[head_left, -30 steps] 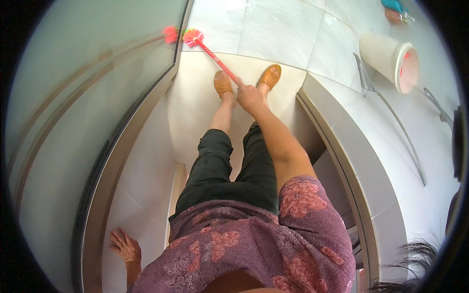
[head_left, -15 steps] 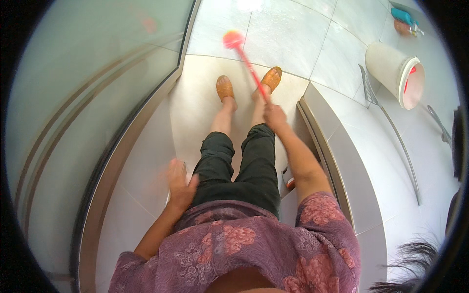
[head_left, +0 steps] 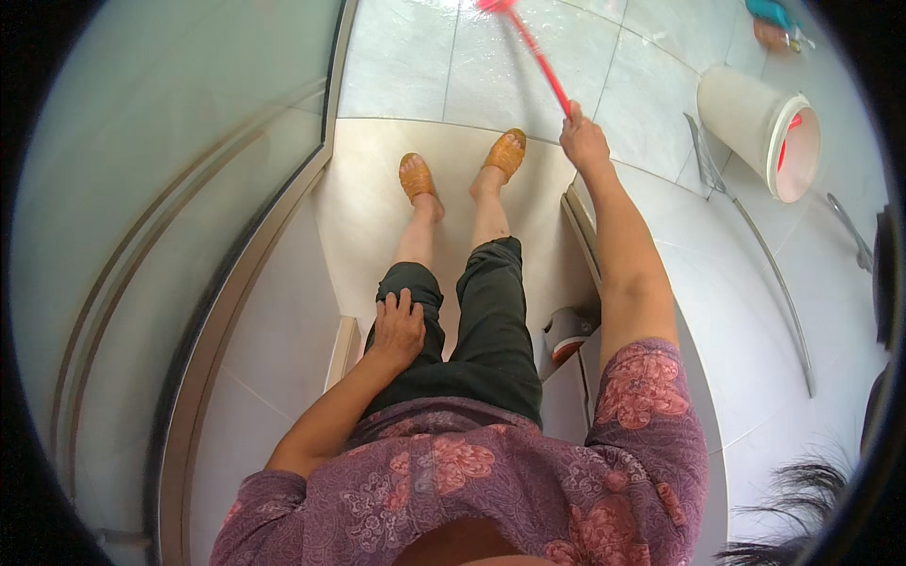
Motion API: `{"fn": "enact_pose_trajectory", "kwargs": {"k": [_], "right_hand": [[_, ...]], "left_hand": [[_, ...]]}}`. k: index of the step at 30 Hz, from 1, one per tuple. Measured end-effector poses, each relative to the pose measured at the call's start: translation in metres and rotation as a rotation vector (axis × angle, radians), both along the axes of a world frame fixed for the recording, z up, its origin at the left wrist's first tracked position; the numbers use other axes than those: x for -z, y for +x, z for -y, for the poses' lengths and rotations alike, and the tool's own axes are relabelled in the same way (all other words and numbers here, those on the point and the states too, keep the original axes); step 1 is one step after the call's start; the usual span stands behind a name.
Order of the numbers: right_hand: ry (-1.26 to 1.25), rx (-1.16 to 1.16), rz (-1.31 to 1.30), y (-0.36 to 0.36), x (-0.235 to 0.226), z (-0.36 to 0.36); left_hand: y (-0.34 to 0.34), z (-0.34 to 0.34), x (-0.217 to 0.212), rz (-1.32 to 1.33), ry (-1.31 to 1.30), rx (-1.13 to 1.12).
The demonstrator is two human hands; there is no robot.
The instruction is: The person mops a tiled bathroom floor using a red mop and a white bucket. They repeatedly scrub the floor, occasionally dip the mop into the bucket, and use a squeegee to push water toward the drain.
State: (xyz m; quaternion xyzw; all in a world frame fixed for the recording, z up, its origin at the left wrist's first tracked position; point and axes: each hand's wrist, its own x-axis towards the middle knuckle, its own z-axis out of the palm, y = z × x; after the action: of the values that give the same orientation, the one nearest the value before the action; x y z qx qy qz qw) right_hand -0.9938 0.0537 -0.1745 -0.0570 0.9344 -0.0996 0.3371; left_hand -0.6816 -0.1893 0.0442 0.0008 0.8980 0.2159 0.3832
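Observation:
Out ahead, my right hand (head_left: 585, 143) is closed round the end of a long-handled red brush (head_left: 540, 62). The shaft slants away to the left, and its head is partly cut off by the upper edge, over the wet pale floor tiles (head_left: 528, 90). My left hand (head_left: 400, 330) lies on my left leg just above the knee, on the rolled-up dark trousers (head_left: 500, 292). Its fingers are spread and it holds nothing.
A frosted glass door (head_left: 189, 189) runs along the left. At the right, a white bucket (head_left: 741, 113) with something red inside tilts toward me. Beside it lies a metal hose (head_left: 779, 274). A turquoise bottle (head_left: 769, 11) stands at the far right. Brown sandals (head_left: 507, 156) are on my feet.
My right arm has stretched forward and to the right, carrying the brush farther out. My left hand has moved right and come down onto my leg.

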Motion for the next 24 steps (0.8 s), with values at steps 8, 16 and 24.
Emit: {"fn": "enact_pose_trajectory", "kwargs": {"k": [8, 16, 24], "right_hand": [[-0.146, -0.004, 0.302, 0.113, -0.038, 0.024], [0.213, -0.102, 0.326, 0.045, -0.049, -0.072], [0.058, 0.172, 0.117, -0.031, -0.002, -0.029]], "left_hand": [[0.000, -0.003, 0.014, -0.136, 0.092, -0.004], [-0.008, -0.009, 0.003, 0.048, 0.001, 0.208], [-0.016, -0.005, -0.032, 0.151, 0.019, 0.148]]}}
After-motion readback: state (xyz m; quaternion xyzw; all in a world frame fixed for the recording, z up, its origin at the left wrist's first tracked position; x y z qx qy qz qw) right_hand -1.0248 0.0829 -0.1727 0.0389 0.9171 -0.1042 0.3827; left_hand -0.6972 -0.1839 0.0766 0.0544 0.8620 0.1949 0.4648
